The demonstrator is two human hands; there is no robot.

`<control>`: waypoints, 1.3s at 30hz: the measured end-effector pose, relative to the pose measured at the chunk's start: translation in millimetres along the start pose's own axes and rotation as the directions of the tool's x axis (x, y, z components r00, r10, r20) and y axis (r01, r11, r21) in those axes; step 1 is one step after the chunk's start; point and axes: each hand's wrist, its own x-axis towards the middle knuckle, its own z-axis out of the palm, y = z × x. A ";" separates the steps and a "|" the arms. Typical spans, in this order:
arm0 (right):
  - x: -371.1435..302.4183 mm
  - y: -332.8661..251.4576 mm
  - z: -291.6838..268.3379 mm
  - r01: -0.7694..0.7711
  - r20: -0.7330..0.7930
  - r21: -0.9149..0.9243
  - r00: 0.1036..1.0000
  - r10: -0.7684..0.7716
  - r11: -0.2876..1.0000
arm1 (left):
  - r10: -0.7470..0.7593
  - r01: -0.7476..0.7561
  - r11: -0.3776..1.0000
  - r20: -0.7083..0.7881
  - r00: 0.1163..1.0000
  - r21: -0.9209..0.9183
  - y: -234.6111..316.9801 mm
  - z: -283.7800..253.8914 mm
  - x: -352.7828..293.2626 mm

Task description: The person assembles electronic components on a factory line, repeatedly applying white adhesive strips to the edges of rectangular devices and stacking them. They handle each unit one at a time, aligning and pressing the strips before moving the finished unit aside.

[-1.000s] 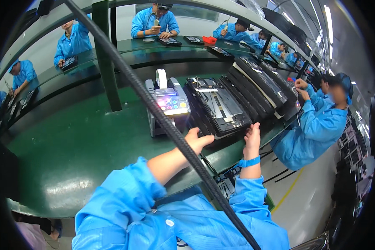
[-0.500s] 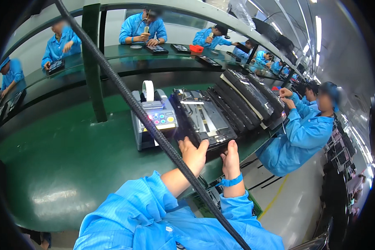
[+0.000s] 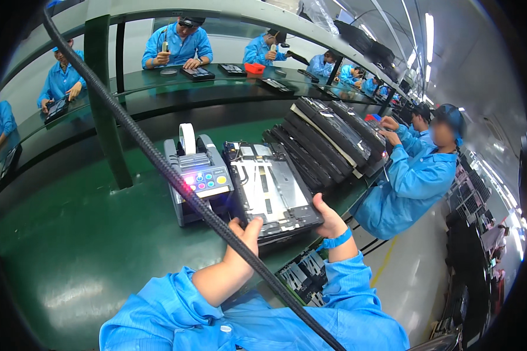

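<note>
Green bench [image 3: 70, 245] below; right hand [image 3: 330, 218] has shifted round the near right corner of the black device [image 3: 287, 190], apparently now holding it with the left hand [image 3: 249, 235]

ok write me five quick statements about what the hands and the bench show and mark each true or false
1. The left hand and right hand are both on the near end of the flat device. True.
2. The blue wristband is on the left wrist. False: it is on the right wrist.
3. The tape dispenser stands to the left of the flat device. True.
4. The tape roll is red. False: it is white.
5. The red box sits on the far bench. True.
</note>
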 end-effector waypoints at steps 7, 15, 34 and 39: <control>8.3 -9.0 5.6 -0.105 0.041 0.054 0.994 0.102 0.993 | 0.016 -0.012 0.992 -0.036 0.999 0.123 -15.2 -2.5 10.0; -38.1 -27.4 26.1 0.155 0.092 0.159 0.981 -0.171 0.975 | 0.308 -0.312 0.889 0.067 0.949 0.334 4.4 6.9 -35.0; -95.2 -5.4 265.1 0.233 0.467 0.119 0.845 -0.262 0.965 | 0.643 -0.642 0.764 0.011 0.765 -0.065 105.4 -152.6 -202.5; -88.8 64.3 293.3 -0.047 0.527 0.009 0.849 0.035 0.999 | 0.429 -0.461 0.882 -0.236 0.872 -0.098 76.5 -213.9 -223.4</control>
